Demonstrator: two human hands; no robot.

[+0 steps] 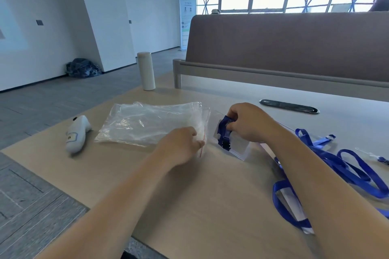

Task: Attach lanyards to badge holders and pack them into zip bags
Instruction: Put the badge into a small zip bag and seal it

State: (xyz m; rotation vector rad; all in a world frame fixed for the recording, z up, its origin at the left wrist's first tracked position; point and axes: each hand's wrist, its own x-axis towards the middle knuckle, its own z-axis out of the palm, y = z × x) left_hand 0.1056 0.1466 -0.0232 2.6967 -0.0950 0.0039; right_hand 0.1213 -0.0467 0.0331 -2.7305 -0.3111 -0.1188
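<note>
My right hand grips a folded blue lanyard bundled against a clear badge holder, held just above the table. My left hand pinches the red-striped opening edge of a clear zip bag, which lies on a pile of such bags left of the badge holder. Several loose blue lanyards lie tangled under and beside my right forearm, one clipped to another badge holder.
A white handheld device lies at the table's left corner. A white bottle stands at the far edge. A black cable slot sits behind my right hand. A brown partition bounds the wooden table at the back.
</note>
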